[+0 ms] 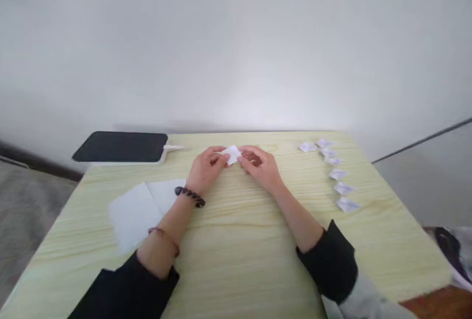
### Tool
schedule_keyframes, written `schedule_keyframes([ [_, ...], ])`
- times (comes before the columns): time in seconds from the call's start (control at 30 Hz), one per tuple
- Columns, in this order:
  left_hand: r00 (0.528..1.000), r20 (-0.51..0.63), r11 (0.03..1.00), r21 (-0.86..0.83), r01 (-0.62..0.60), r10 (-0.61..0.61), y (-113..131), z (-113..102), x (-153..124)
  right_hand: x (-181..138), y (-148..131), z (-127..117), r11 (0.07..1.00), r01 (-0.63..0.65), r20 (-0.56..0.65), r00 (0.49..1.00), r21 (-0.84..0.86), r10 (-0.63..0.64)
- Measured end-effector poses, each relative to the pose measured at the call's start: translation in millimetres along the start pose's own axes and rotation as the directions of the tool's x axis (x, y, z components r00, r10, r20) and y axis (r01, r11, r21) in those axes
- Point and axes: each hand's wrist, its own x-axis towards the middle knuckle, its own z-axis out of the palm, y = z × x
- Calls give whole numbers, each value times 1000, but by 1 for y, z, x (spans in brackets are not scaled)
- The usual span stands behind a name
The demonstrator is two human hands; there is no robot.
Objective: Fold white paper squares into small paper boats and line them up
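Your left hand (205,170) and right hand (261,165) both pinch the small white paper piece (232,154), fingertips closed on it, at the table's (236,250) far middle. White sheets (142,211) lie by your left wrist; folded paper pieces (338,174) line the right side.

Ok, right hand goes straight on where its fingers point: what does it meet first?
The right hand points left at the folded white paper it pinches; just behind, the left hand. Depth between them is unclear.
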Motion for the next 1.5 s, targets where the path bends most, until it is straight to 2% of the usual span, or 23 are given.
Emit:
schedule_keyframes([
  [0.27, 999, 26, 994, -99, -45, 48, -7, 4, -2, 0, 3, -1, 997, -70, -3, 998, 42, 70],
  [0.43, 996, 83, 998, -51, -40, 45, -5, 2, -3, 0, 4, -1, 995, -83, -14, 996, 48, 84],
  [0.57, 992, 122, 999, -6, -40, 40, -1, -1, -4, 0, 2, -1, 1000, -1, -29, 1000, -4, 1],
  [0.7, 992, 124, 998, 69, -14, 6, 3, -3, -6, -1, 2, -1, 984, 130, -53, 989, -125, -137],
  [0.9, 991, 119, 993, 107, 42, -55, 6, -4, -7, -2, 3, 1, 898, 311, -68, 935, -313, -347],
  [1.07, 992, 110, 993, 104, 49, -60, 3, -5, -6, -2, 3, 2, 838, 383, -62, 897, -388, -438],
  [1.27, 993, 100, 997, -30, 65, -62, 1, -7, -4, -2, 6, 0, 779, 498, 30, 849, -381, -528],
  [1.5, 993, 106, 981, -184, 67, -48, -1, -7, -3, -3, 8, -2, 770, 511, 80, 848, -382, -523],
])
